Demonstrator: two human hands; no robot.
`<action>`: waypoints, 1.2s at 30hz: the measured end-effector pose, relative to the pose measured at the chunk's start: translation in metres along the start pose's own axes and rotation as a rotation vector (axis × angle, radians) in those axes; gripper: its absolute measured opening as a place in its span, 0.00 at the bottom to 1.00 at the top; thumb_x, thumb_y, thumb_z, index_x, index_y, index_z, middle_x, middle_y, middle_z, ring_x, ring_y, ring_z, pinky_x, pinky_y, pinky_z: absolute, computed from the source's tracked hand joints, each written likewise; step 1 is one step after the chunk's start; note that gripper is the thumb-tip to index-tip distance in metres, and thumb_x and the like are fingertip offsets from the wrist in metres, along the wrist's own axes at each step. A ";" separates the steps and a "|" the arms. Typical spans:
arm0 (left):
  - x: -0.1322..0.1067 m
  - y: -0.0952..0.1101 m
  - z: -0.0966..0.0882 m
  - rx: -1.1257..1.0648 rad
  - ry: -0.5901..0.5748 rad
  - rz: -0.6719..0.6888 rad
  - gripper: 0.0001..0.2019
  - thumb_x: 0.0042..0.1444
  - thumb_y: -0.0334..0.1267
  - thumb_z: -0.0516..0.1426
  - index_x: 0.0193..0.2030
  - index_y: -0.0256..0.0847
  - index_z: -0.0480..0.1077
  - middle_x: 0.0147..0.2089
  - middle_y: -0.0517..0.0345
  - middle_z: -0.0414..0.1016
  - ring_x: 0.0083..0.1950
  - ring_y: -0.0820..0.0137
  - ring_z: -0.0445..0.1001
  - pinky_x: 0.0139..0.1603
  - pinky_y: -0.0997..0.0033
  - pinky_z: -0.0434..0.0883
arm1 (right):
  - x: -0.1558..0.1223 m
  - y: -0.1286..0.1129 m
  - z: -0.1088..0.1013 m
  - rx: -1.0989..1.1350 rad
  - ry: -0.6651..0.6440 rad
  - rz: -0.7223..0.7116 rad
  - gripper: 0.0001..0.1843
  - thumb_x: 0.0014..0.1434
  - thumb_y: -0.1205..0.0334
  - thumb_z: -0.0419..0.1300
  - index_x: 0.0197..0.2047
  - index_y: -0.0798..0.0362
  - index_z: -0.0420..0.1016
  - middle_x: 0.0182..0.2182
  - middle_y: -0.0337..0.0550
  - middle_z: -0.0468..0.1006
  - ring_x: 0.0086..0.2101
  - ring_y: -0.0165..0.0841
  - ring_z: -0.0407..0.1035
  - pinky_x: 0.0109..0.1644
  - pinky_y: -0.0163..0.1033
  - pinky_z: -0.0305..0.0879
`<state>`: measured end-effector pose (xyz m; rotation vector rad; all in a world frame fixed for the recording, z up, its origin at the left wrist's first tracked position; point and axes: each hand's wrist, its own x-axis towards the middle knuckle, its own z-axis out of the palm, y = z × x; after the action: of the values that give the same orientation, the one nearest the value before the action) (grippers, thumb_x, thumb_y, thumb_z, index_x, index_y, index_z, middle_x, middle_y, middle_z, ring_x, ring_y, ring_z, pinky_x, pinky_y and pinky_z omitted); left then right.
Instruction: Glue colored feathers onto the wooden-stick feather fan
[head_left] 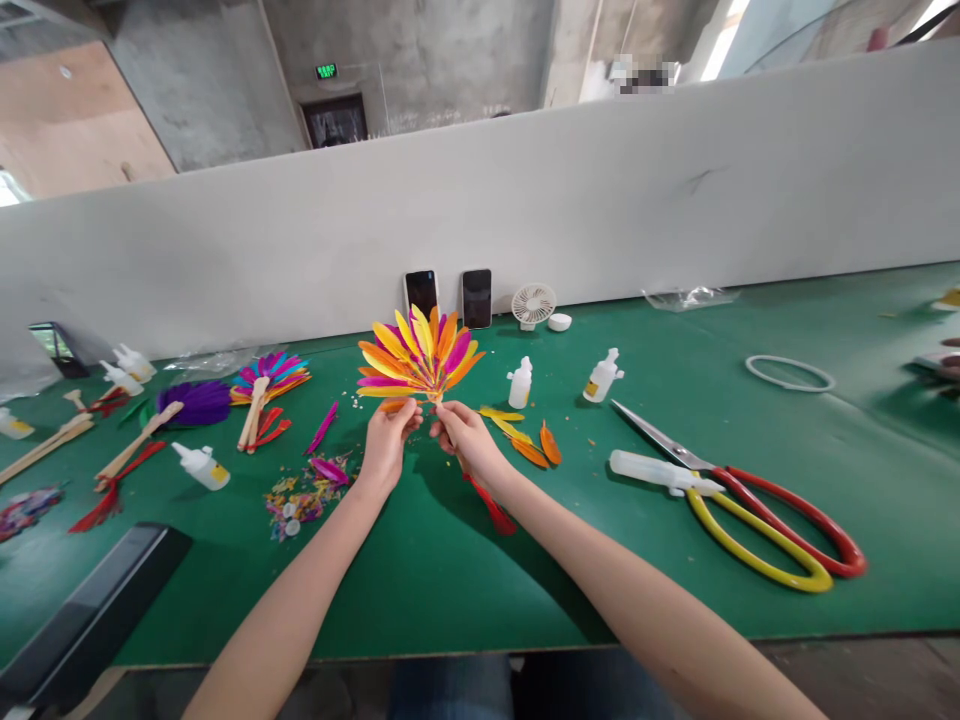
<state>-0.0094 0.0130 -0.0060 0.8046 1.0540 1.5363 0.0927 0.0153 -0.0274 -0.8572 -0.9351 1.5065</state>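
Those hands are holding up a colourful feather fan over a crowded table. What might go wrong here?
The orange, yellow and pink feather fan is pinched only at its base by the left hand and right hand, so feathers could splay or slip out. Loose orange and yellow feathers lie just beside the right hand and might get brushed away.

A feather fan (pixel 417 358) of orange, yellow and magenta feathers is standing upright, spreading in a half-circle above the pinch at its narrow base. A red tassel (pixel 491 506) is trailing below the grip, down toward the person. Loose orange and yellow feathers (pixel 525 436) are lying just right of the grip.
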 end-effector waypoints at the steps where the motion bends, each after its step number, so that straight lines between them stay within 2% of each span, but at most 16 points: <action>1: 0.000 0.000 0.000 -0.009 -0.005 -0.010 0.12 0.33 0.37 0.65 0.24 0.35 0.68 0.21 0.63 0.71 0.22 0.79 0.68 0.29 0.77 0.65 | 0.000 0.000 0.000 0.000 -0.003 0.001 0.16 0.41 0.49 0.59 0.26 0.52 0.63 0.14 0.30 0.66 0.12 0.21 0.52 0.16 0.30 0.43; 9: -0.005 -0.002 0.004 -0.066 -0.047 -0.061 0.11 0.33 0.37 0.65 0.23 0.34 0.69 0.21 0.61 0.72 0.23 0.79 0.69 0.29 0.76 0.66 | -0.001 0.004 0.002 0.006 -0.028 0.003 0.18 0.41 0.46 0.59 0.25 0.52 0.63 0.14 0.30 0.66 0.13 0.21 0.54 0.16 0.30 0.45; 17: -0.003 -0.006 -0.001 0.170 0.070 0.161 0.10 0.39 0.41 0.61 0.22 0.35 0.69 0.22 0.58 0.73 0.23 0.73 0.70 0.31 0.70 0.68 | -0.002 0.006 0.002 -0.015 -0.037 0.006 0.18 0.42 0.46 0.59 0.26 0.52 0.63 0.14 0.31 0.66 0.13 0.21 0.53 0.16 0.30 0.45; 24: -0.005 -0.008 -0.002 0.162 0.125 0.252 0.12 0.40 0.44 0.60 0.23 0.36 0.66 0.22 0.59 0.72 0.24 0.73 0.70 0.31 0.70 0.68 | -0.006 0.004 0.004 -0.050 -0.056 -0.009 0.17 0.43 0.46 0.58 0.27 0.52 0.63 0.15 0.30 0.66 0.13 0.21 0.53 0.16 0.30 0.45; 31: -0.007 -0.011 -0.002 0.189 0.143 0.241 0.12 0.42 0.44 0.59 0.24 0.36 0.66 0.22 0.60 0.71 0.24 0.74 0.70 0.30 0.71 0.67 | -0.007 0.004 0.005 -0.066 -0.056 -0.009 0.18 0.43 0.46 0.58 0.27 0.52 0.63 0.15 0.30 0.66 0.13 0.21 0.54 0.17 0.30 0.46; 36: -0.007 -0.012 -0.003 0.237 0.101 0.222 0.11 0.42 0.43 0.59 0.23 0.37 0.65 0.22 0.59 0.71 0.23 0.74 0.69 0.28 0.72 0.66 | -0.008 0.004 0.005 -0.065 -0.069 -0.020 0.17 0.44 0.46 0.58 0.28 0.52 0.63 0.16 0.31 0.66 0.14 0.22 0.55 0.18 0.30 0.48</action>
<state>-0.0056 0.0065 -0.0180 1.0447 1.2725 1.6720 0.0877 0.0063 -0.0291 -0.8444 -1.0451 1.5028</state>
